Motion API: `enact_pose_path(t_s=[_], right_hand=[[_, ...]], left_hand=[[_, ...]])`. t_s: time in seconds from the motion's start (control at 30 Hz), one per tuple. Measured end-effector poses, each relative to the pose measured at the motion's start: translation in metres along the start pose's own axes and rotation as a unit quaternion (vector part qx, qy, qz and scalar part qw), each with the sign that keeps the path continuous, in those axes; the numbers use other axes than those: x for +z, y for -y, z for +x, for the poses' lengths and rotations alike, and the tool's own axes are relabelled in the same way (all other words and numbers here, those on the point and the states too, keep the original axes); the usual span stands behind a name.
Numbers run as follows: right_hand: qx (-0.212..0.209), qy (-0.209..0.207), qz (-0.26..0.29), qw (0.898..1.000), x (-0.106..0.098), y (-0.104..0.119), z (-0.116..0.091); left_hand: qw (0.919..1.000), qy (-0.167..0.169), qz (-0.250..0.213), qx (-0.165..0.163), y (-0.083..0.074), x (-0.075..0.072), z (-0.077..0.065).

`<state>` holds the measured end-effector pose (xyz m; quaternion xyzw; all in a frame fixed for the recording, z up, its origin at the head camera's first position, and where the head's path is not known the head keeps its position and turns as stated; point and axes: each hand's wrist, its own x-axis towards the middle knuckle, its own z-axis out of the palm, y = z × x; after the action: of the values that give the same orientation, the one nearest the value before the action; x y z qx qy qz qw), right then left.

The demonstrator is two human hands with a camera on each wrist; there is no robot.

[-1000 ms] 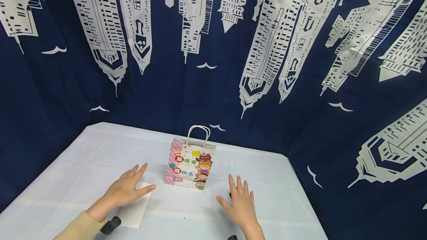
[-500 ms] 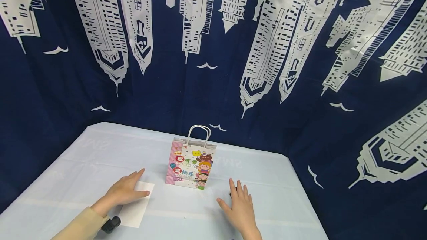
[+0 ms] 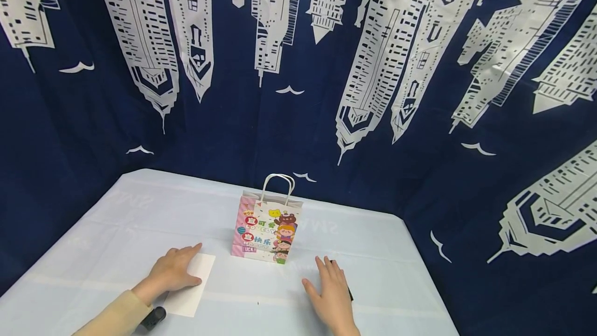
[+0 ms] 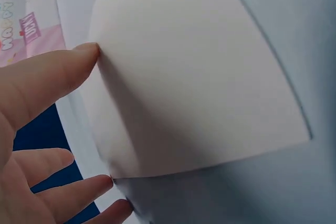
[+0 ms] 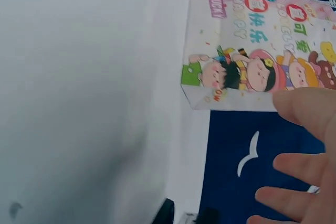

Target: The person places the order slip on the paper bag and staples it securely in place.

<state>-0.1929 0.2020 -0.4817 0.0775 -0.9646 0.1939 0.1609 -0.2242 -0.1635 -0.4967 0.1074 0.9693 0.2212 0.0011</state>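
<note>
A white sheet [image 3: 186,298] lies flat on the table, its upper left part covered by my left hand [image 3: 170,271]. In the left wrist view, the thumb [image 4: 68,66] reaches over the edge of the sheet and the other fingers are spread near a corner. My right hand [image 3: 332,294] is over a black object, its fingers nearly straight. Most of that black object [image 3: 350,293] is hidden, with dark bits showing beside the fingers; I cannot tell its kind. Neither hand grips anything.
A paper gift bag [image 3: 266,232] with cartoon figures and white handles stands upright at mid-table. A white cloth covers the table [image 3: 261,320]. Behind it hangs a navy curtain [image 3: 289,134] printed with buildings. A black wrist device [image 3: 154,318] sits by the left sleeve.
Both hands have come down and toward the person, the left over the sheet and the right over the black object. The fingers of both are less spread. The bag stays put.
</note>
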Motion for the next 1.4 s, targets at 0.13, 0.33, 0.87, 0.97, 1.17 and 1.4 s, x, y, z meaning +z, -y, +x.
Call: enact_pose_path(t_s=[0.13,0.33,0.87,0.97,1.17,1.4], right_hand=[[-0.013,-0.021,0.023,0.999,0.009,0.004,-0.001],[-0.018,-0.007,0.052,0.998,0.021,0.012,-0.003],[0.002,0.041,0.062,0.997,0.031,0.022,-0.008],[0.002,0.038,0.063,0.997,0.031,0.023,-0.008],[0.002,0.048,0.066,0.997,0.033,0.027,-0.005],[-0.007,0.069,0.079,0.994,0.035,0.032,-0.002]], left_hand=[[0.9999,-0.008,0.008,0.007,0.002,0.003,0.0],[0.9996,-0.023,0.011,0.013,0.003,0.004,-0.001],[0.9976,-0.038,0.01,0.056,0.01,0.006,-0.002],[0.9964,-0.06,0.018,0.058,0.011,0.007,0.0],[0.9962,-0.068,-0.003,0.053,0.008,0.008,0.001],[0.995,-0.026,-0.092,0.028,0.0,0.007,0.003]])
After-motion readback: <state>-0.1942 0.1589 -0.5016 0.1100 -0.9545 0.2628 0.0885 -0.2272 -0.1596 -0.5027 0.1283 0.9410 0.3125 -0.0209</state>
